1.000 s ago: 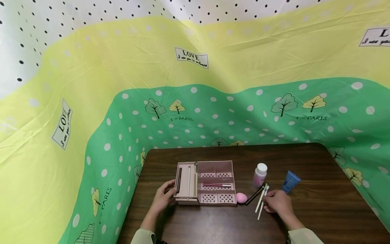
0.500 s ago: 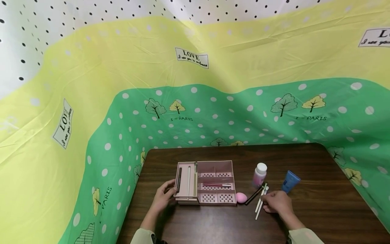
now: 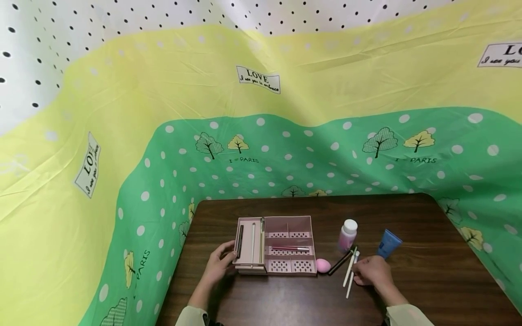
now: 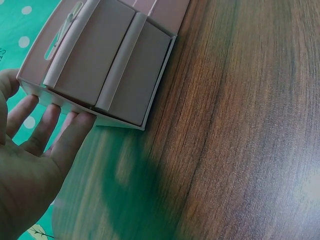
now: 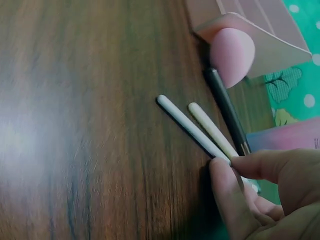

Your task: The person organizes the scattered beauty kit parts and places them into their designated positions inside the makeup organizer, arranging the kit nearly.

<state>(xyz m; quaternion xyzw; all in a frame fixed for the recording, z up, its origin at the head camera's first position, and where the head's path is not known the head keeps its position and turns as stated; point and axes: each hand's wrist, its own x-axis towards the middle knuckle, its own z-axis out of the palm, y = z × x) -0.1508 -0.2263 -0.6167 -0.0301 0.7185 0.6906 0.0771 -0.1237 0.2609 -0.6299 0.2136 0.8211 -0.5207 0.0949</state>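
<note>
A pink makeup organizer (image 3: 289,222) stands on the table. My left hand (image 3: 218,261) lies against its left side; in the left wrist view, spread fingers touch the side wall below the rim. My right hand (image 3: 373,271) pinches a white-handled makeup brush (image 5: 185,122) between thumb and forefinger, low over the table. Another pale-handled brush (image 5: 207,122) lies beside it, and a black-handled brush (image 5: 227,107) is just beyond. A pink egg-shaped makeup sponge (image 5: 232,55) sits between the black handle and the organizer.
Slim sticks, including a black pencil (image 3: 240,240) and a pale brush (image 3: 253,242), lie on the organizer's top; dark red pens (image 3: 289,248) lie in a compartment. A white-capped pink bottle (image 3: 347,235) and a blue tube (image 3: 389,244) stand behind the right hand. Patterned fabric (image 3: 261,167) surrounds the table.
The pinched brush has shifted slightly toward me and turned a little away from the pale brush, so the gap between their handle ends is wider. My left hand has stayed at the organizer.
</note>
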